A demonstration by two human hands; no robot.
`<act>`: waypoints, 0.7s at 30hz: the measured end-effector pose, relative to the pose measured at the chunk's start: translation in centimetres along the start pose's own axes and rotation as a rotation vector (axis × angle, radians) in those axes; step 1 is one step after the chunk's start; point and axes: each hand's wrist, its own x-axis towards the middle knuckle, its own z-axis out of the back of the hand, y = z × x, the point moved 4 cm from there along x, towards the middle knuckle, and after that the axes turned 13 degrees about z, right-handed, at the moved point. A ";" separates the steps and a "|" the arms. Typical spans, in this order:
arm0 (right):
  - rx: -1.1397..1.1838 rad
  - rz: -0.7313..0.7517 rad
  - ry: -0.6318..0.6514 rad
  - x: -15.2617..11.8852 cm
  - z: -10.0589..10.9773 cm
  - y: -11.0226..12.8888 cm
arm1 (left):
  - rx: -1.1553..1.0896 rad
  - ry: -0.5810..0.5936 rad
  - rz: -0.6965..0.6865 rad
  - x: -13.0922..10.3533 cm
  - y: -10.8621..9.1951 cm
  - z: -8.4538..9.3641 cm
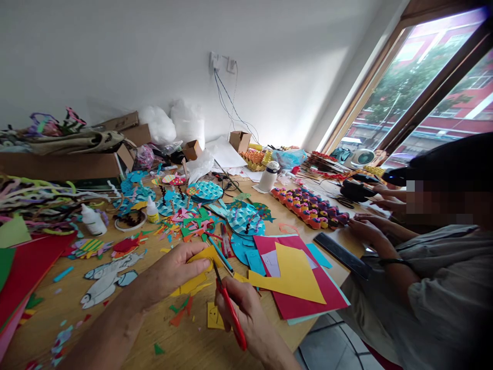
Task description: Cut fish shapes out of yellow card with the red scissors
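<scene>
The table (127, 339) is the largest thing here, and paper crafts cover much of it. At the right sits another person (416, 303), whose hands are near the painted egg tray (308, 208). A large box (57, 167) stands at the left rear; cloth lies over it, and its inside is hidden. Nearer, the red sheet (311, 293) lies partly under the yellow sheet (300, 272). The egg tray has orange and purple cups; I cannot tell if they contain anything. The small box (239, 141) near the wall is open at the top, but its content is not visible.

The left hand (188, 264) holds the yellow piece (206, 255) in front of the body, thumb and fingers pressed together on it. The right hand (246, 303) has its fingers closed around the handles of the scissors (234, 318). The flask (268, 179) is closed, so what it holds cannot be told. Two white bottles, the glue bottle (93, 221) and the small bottle (153, 211), stand upright at the left.

The scissors point to the yellow piece, with blades at its edge, so I judge that cutting is in hand. The next cut calls for a steady left pinch, fingertips away from the blades. Smallest are the scraps (181, 312), just beside the hands.
</scene>
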 end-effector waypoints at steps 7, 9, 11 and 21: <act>0.031 -0.003 -0.038 0.3 -0.2 -0.2 | 0.003 -0.097 -0.029 -0.4 -0.6 -0.2; 0.031 0.004 -0.038 0.2 -0.2 -0.3 | -0.003 -0.131 -0.028 -0.4 -0.4 0.0; 0.017 0.011 -0.034 0.2 -0.2 -0.4 | -0.004 -0.126 -0.030 -0.4 -0.3 0.0; -0.121 0.019 0.002 -0.3 0.3 -0.1 | 0.089 -0.084 -0.035 0.2 0.5 0.6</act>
